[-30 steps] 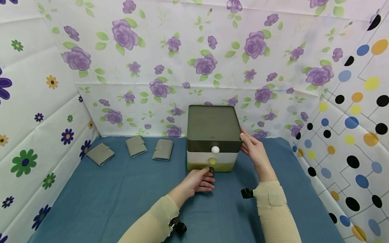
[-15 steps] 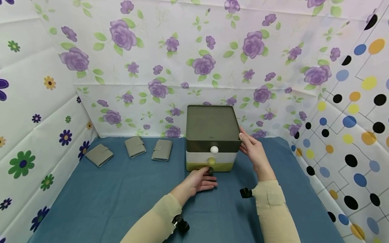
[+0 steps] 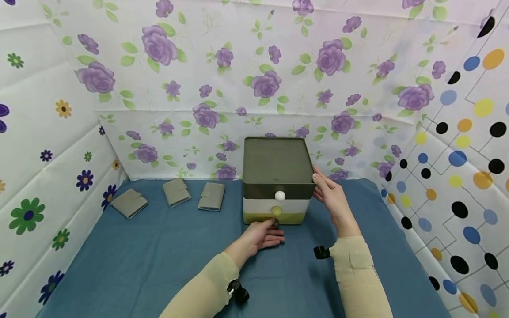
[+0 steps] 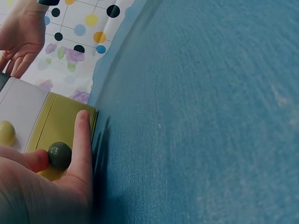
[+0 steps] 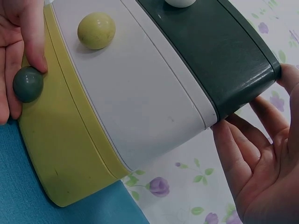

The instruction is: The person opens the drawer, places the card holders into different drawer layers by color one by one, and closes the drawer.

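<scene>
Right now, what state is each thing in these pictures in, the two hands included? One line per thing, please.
Drawer unit, upright on the blue cloth.
Top drawer, shut.
Middle drawer, shut.
Bottom drawer, apparently shut.
Left wallet, closed, lying flat.
Middle wallet, closed, lying flat.
Right wallet, closed, lying flat.
Left hand, holding the dark knob, thumb against it.
Right hand, holding the drawer unit's right side.

Draped booth [image 3: 43, 128], floral bkdrop [image 3: 234, 39], blue tbl cloth [image 3: 119, 260]
</scene>
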The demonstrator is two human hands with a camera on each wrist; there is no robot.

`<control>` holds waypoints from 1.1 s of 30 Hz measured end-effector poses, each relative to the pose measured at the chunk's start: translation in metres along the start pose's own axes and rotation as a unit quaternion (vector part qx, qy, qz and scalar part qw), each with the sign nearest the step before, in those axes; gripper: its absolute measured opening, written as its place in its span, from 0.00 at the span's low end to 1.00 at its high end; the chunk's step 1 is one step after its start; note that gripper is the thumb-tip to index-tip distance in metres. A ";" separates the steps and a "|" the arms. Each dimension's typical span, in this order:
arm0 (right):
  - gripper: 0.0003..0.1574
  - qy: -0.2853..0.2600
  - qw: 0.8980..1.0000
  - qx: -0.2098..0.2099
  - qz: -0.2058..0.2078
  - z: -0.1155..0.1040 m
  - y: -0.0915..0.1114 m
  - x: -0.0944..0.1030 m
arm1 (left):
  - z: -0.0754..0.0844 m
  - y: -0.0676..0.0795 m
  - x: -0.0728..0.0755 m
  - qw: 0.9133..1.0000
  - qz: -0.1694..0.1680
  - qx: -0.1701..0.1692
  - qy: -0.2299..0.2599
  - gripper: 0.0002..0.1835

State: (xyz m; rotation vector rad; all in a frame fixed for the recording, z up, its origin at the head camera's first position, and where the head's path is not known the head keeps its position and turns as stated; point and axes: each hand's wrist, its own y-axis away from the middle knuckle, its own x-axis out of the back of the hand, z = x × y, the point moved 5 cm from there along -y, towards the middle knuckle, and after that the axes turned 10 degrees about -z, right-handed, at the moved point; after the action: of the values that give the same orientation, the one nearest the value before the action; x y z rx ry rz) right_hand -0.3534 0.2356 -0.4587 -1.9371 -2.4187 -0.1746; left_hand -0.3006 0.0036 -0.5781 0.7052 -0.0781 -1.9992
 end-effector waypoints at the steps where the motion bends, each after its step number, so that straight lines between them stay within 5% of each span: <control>1: 0.44 0.000 1.000 0.001 0.000 0.000 0.000 0.000 | 0.000 0.000 0.000 1.000 0.000 -0.002 -0.001 0.29; 33: 0.45 -0.001 1.000 -0.001 0.005 0.001 -0.001 0.000 | -0.003 0.010 -0.002 1.000 0.003 0.003 -0.010 0.27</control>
State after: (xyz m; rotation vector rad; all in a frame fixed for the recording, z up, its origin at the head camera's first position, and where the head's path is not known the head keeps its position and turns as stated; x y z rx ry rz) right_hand -0.3549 0.2355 -0.4595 -1.9512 -2.4108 -0.1755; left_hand -0.2909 0.0003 -0.5762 0.6876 -0.0983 -2.0008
